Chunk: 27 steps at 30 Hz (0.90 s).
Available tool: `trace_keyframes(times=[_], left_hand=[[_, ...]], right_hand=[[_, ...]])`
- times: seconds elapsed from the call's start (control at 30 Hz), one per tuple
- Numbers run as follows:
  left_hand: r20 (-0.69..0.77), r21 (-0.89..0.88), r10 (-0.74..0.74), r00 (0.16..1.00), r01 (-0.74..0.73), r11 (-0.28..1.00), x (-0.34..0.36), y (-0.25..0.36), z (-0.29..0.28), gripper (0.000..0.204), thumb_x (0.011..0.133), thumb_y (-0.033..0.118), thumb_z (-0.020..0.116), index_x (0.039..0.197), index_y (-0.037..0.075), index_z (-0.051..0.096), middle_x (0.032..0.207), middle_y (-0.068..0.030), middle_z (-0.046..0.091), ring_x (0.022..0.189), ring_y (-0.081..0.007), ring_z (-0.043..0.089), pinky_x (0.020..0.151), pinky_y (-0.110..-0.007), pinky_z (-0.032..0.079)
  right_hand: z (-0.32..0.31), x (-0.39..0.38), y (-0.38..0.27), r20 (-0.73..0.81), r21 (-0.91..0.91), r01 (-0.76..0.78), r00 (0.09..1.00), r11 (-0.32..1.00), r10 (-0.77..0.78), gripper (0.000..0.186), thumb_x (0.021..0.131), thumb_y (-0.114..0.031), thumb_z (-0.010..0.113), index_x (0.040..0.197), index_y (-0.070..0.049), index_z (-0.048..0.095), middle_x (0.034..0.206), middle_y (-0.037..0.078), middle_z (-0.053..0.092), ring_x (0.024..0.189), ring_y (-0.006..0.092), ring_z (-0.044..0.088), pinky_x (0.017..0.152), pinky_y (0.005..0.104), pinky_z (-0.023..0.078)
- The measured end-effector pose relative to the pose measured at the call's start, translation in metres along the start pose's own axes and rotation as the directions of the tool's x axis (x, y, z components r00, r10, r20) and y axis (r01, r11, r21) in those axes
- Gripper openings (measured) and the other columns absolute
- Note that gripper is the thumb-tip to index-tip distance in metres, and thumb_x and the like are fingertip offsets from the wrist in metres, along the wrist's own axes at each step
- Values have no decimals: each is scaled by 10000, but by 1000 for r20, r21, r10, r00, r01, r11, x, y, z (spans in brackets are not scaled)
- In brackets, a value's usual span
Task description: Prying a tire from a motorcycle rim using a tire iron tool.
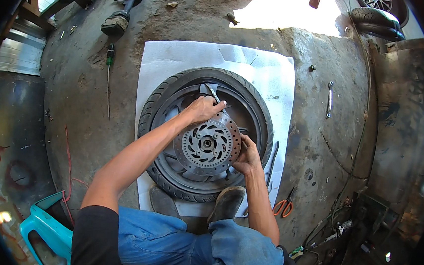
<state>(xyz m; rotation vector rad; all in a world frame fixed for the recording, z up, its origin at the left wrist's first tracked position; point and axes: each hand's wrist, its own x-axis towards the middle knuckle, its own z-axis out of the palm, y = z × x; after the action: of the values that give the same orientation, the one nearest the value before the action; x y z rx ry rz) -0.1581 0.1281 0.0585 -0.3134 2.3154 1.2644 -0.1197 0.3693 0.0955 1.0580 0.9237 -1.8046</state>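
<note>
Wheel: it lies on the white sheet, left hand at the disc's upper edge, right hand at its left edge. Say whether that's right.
Not quite: the head view shows the right hand at the disc's right edge, not its left. The rest stands: the wheel lies on the white sheet, left hand at the disc's upper edge.

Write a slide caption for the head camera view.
Left hand holding a slim object, right hand at a perforated disc on a wheel lying on a white sheet.
</note>
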Motion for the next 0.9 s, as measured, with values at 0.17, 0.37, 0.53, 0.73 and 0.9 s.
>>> trace_keyframes(times=[0.17,0.37,0.53,0.73,0.9], left_hand=[[-31,25,-125,992,126,992,-7,18,-5,685,927,579,576,935,-85,746,897,-332,718,904,-454,731,837,-514,560],[-86,10,-147,985,148,989,-14,24,-8,627,887,531,628,878,-84,748,836,-326,712,813,-421,741,771,-504,568],[-99,46,-151,984,156,987,-14,36,-10,639,879,533,633,839,-96,733,812,-326,702,786,-422,735,752,-503,564],[126,-266,-86,988,117,957,-5,-8,-1,713,924,650,680,957,-60,744,792,-111,688,769,-186,653,683,-369,522],[223,-352,-36,974,115,929,2,6,-9,513,985,560,665,860,64,687,749,19,590,692,-89,535,630,-301,441]], right_hand=[[-15,18,-3,33,55,-133,991,990,132,281,961,-308,603,1089,-70,681,1039,67,706,942,237,663,964,485,520],[-22,26,4,99,105,-197,977,975,187,263,955,-299,623,1069,-74,698,1035,67,722,936,240,671,950,501,539],[-39,39,2,186,103,-196,967,975,175,229,974,-257,615,1072,-77,716,1063,58,730,978,241,681,972,478,541],[-43,42,11,197,173,-195,967,965,160,256,996,-263,617,1102,-53,717,1057,77,737,984,244,683,980,476,542],[-49,48,6,218,124,-183,964,975,153,292,1018,-275,598,1124,-31,720,1127,108,739,1048,251,695,1007,477,535]])
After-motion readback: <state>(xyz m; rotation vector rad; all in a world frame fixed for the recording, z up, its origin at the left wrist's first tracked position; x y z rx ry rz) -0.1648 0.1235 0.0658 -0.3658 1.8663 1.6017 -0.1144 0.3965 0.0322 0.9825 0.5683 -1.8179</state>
